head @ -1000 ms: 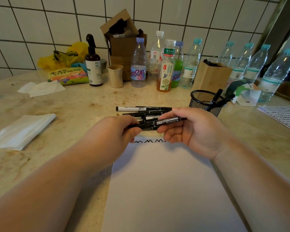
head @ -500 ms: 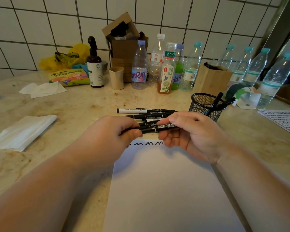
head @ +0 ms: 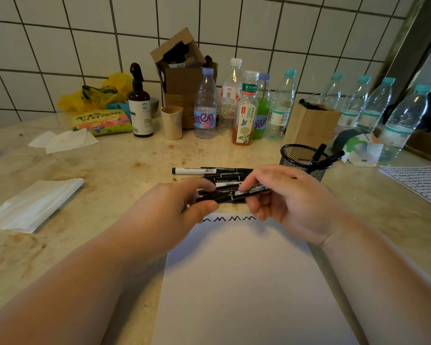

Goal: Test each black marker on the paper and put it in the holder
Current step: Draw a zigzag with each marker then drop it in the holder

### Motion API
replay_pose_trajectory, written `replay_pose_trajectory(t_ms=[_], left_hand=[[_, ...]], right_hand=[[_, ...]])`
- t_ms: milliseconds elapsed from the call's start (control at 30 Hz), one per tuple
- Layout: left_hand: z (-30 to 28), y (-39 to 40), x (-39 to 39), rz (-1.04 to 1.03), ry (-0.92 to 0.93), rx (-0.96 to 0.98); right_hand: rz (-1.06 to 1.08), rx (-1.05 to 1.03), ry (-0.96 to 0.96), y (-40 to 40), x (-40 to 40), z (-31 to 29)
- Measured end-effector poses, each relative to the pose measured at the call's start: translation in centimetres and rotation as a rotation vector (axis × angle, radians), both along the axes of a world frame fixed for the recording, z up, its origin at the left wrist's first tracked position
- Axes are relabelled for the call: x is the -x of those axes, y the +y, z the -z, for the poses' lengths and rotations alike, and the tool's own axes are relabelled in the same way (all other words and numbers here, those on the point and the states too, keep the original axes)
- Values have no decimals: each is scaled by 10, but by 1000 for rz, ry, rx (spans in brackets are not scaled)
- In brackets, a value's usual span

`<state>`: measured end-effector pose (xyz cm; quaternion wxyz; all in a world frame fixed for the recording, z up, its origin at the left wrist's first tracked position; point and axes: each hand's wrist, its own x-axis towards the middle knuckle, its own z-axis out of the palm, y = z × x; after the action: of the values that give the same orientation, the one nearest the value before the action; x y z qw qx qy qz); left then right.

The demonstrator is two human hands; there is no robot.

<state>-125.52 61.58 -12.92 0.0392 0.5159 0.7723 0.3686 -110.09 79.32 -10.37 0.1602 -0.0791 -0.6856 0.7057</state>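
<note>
My left hand (head: pixel 184 205) and right hand (head: pixel 284 197) both pinch one marker (head: pixel 230 195) just above the paper's (head: pixel 246 282) top edge, and they have drifted slightly apart, so I judge the cap is coming off; the holder (head: pixel 300 161) sits just beyond my right hand.

Far beyond the grip, a row of clear plastic bottles (head: pixel 281 105) stands along the white tiled wall (head: pixel 60 46). Beyond and left of the grip are an open brown cardboard box (head: pixel 182 78), a beige paper cup (head: pixel 172 122), a dark brown spray bottle (head: pixel 139 105) and a colourful snack packet (head: pixel 101 122). Folded white tissue (head: pixel 33 205) lies far left on the mottled beige stone surface (head: pixel 115 170). A plain wooden box (head: pixel 311 123) stands beyond and to the right.
</note>
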Motion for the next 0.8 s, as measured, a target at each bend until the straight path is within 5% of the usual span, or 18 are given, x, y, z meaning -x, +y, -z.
replay_pose_trajectory(t_ms=[167, 300, 467, 800], left_hand=[[-1, 2, 0, -63, 45, 53], [3, 0, 1, -59, 80, 87], [7, -2, 4, -71, 125, 129], [16, 2, 10, -88, 153, 148]], right_hand=[[217, 5, 192, 10, -4, -5], [663, -397, 319, 22, -7, -4], [1006, -758, 224, 28, -13, -7], [1119, -757, 80, 35, -16, -13]])
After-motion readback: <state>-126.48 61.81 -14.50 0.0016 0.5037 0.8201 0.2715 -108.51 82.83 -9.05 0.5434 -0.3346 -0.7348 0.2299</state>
